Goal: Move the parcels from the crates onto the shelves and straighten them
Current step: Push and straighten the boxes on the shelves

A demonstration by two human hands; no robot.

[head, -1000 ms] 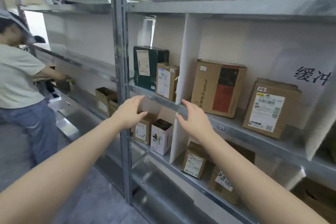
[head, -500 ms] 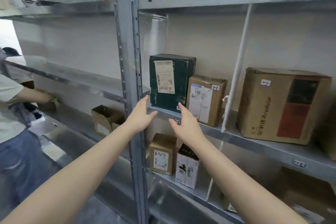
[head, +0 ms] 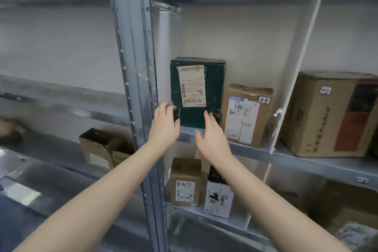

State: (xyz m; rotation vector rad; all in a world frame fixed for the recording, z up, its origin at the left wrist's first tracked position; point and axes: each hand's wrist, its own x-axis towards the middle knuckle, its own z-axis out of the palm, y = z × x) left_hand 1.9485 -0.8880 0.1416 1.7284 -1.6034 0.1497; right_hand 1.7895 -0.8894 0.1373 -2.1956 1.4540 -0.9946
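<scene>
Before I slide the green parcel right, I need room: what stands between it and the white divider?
In the head view, one brown parcel stands there, close beside the green parcel and short of the white divider.

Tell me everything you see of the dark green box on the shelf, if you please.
The dark green box looks like cardboard, closed, standing upright on the metal shelf at the left end of its compartment. A pale shipping label with barcodes is stuck slightly crooked on its front. A brown parcel stands close on its right. The left hand and right hand, with open fingers, reach its lower corners; whether they touch it is unclear.
</scene>
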